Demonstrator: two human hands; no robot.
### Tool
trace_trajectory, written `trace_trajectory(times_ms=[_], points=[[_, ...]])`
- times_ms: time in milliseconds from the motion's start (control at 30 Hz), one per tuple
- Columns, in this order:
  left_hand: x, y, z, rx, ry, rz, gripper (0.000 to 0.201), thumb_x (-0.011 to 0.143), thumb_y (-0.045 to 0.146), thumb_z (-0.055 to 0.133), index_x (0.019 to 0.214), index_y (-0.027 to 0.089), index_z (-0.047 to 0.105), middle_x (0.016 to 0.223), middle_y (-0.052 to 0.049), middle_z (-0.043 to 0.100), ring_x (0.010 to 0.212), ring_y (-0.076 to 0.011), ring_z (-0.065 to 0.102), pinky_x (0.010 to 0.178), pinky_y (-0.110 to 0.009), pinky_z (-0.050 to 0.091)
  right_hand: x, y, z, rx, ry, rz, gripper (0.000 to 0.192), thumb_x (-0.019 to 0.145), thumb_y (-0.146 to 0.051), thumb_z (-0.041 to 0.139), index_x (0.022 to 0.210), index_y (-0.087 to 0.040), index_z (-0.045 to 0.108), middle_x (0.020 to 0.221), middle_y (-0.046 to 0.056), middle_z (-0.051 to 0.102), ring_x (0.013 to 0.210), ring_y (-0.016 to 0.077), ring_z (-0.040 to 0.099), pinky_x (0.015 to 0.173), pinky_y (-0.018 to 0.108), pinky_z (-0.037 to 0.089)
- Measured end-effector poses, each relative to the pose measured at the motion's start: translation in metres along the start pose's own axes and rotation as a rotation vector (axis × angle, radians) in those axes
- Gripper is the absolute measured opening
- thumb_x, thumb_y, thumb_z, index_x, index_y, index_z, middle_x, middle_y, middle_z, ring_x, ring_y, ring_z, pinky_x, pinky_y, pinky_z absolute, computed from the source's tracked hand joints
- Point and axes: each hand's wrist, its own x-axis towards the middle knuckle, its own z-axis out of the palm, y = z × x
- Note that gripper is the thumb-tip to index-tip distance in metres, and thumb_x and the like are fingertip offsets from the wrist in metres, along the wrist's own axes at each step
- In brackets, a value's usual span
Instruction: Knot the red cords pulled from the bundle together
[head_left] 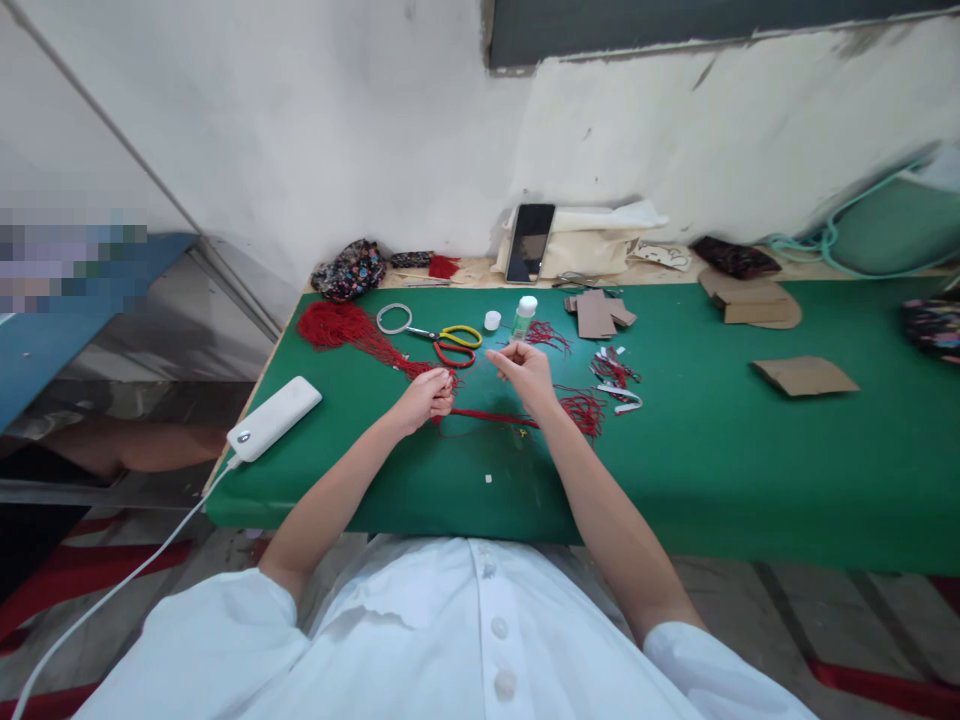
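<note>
My left hand is closed round a bundle of red threads, which fans out into a loose heap at the table's left. To its right my right hand is raised a little, thumb and forefinger pinched together; whatever they hold is too fine to make out. Below the hands a straight red cord runs right into a frayed tassel of threads. Scissors with one yellow and one red handle lie just beyond my hands. Near my right fingertips stands a small white-capped bottle, with a loose white cap beside it.
A white power bank with a cable lies at the green table's left edge. A phone leans at the back. Cardboard pieces, thread scraps and a white ring lie about. Another person's arm shows far left.
</note>
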Motion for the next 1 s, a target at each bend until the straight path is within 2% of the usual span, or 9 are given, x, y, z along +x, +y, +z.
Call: trace_trajectory(times_ms=[333,467,800,1000], points=[[0.002,-0.001,-0.002,0.063,0.008,0.001,0.029,0.088,0.032,0.054,0.069,0.018,0.036,0.051,0.011,0.027,0.035,-0.0005,0.022,0.037,-0.013,0.015,0.002,-0.002,0.0,0.027,-0.019,-0.009,0.042,0.066,-0.058,0.069,0.067,-0.017,0.059,0.048,-0.004,0.051,0.044,0.0072,0.042,0.045,0.022,0.034],[0.003,-0.003,-0.004,0.111,-0.006,0.003,0.03,0.087,0.036,0.056,0.071,0.018,0.039,0.053,0.009,0.035,0.034,-0.0004,0.023,0.034,-0.013,0.012,0.002,-0.003,-0.002,0.038,0.051,-0.05,0.042,0.07,-0.059,0.067,0.069,-0.018,0.059,0.048,-0.004,0.049,0.044,0.0072,0.04,0.046,0.022,0.032],[0.005,-0.009,-0.009,0.211,0.013,0.053,0.024,0.086,0.033,0.054,0.073,0.017,0.043,0.07,0.002,0.055,0.034,-0.001,0.036,0.032,-0.016,0.02,0.006,-0.002,-0.01,0.065,0.317,-0.141,0.047,0.071,-0.066,0.063,0.069,-0.02,0.052,0.049,-0.006,0.043,0.043,0.0075,0.035,0.044,0.023,0.027],[0.005,-0.006,-0.006,0.245,0.136,0.084,0.022,0.09,0.028,0.049,0.072,0.014,0.049,0.062,0.004,0.05,0.031,-0.001,0.034,0.033,-0.018,0.016,0.007,0.0,-0.011,0.077,0.313,-0.14,0.047,0.069,-0.065,0.066,0.067,-0.021,0.049,0.048,-0.006,0.045,0.043,0.0073,0.035,0.044,0.023,0.026]])
